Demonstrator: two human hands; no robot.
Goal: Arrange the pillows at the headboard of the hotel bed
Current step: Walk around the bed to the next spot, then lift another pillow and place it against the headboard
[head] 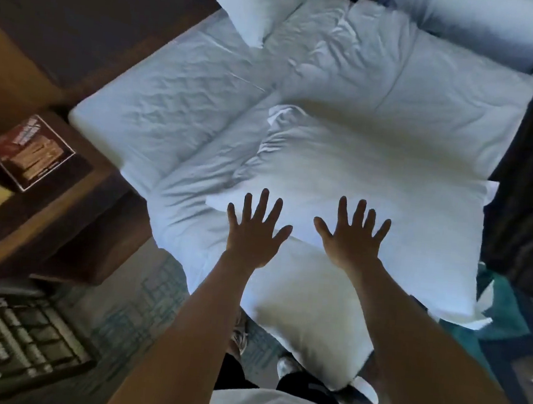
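Observation:
A large white pillow [372,191] lies on the near part of the bed, with a second white pillow [306,318] below it hanging over the bed's edge. My left hand [254,229] and my right hand [350,238] are stretched out over these pillows, fingers spread and straight, holding nothing. Whether the palms touch the fabric is unclear. Another white pillow [250,4] stands at the top left by the dark headboard [90,25]. A further white pillow [477,23] lies at the top right. The sheet [177,103] is wrinkled.
A wooden nightstand [41,214] with a framed card [29,152] stands left of the bed. Patterned carpet [141,297] covers the floor at my feet. A dark cover [529,199] lies along the bed's right side. A dark grid-patterned object [10,347] sits at the bottom left.

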